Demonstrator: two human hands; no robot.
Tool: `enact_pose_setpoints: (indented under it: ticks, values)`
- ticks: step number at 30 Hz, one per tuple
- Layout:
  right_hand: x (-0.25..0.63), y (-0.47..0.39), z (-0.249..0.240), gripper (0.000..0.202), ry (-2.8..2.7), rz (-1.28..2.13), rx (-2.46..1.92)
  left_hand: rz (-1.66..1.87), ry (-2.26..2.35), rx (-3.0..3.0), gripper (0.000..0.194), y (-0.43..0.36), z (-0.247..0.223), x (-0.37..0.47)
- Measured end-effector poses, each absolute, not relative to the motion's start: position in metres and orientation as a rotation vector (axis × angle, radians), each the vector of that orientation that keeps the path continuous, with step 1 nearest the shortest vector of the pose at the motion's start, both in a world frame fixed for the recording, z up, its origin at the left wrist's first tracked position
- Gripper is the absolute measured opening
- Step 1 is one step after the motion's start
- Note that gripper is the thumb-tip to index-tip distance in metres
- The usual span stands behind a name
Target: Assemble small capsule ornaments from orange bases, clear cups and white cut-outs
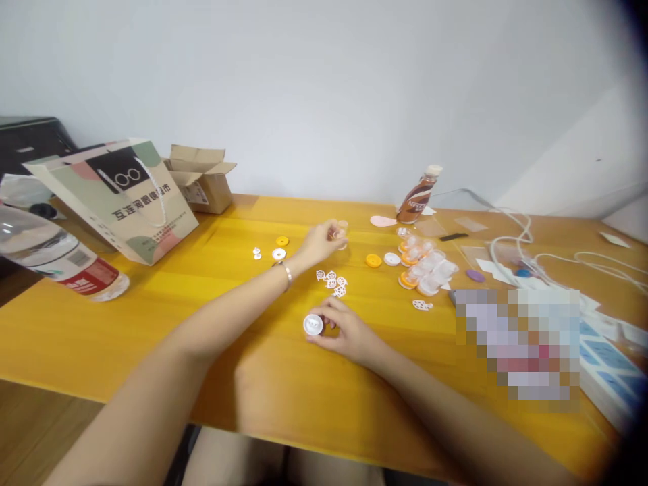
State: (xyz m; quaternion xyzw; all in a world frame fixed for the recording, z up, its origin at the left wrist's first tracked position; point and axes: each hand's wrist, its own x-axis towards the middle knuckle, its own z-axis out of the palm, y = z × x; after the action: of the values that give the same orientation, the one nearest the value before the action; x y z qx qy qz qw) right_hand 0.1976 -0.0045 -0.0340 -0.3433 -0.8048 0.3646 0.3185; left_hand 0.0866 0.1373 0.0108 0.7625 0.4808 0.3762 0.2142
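Note:
My left hand (322, 243) reaches over the middle of the table, its fingers closed on a small clear plastic piece (343, 226). Nearer the front, my right hand (344, 329) pinches a round white cap (313, 325) by its edge, the cap's face turned upward. Between the hands lie several white openwork pieces (331, 280). Left of my left hand are a white ring (279, 254), an orange ring (282, 240) and small white parts (257, 254). To the right sit an orange disc (373, 260), a white disc (391, 258) and several clear plastic containers with orange rims (425, 266).
A paper bag (146, 216), a large bottle (75, 266) and an open carton (212, 189) stand at the left. A brown drink bottle (419, 197) stands at the back. White cables (511, 239), a purple disc (475, 275) and a blurred-out item (521, 344) are at the right.

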Motion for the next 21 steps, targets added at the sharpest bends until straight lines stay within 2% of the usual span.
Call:
enact_pose_setpoints:
  ticks: [5, 10, 21]
  values:
    - [0.193, -0.005, -0.035, 0.028, -1.836, 1.265, -0.923, 1.182, 0.926, 1.949, 0.02, 0.061, 0.028, 0.03]
    - [0.188, -0.004, -0.033, 0.033, -1.639, 1.456, -0.993, 1.147, 0.855, 1.875, 0.023, 0.006, 0.019, 0.006]
    - [0.189, -0.003, -0.027, 0.036, -1.562, 1.523, -0.996, 1.089, 0.823, 1.845, 0.026, 0.004, 0.001, 0.0]
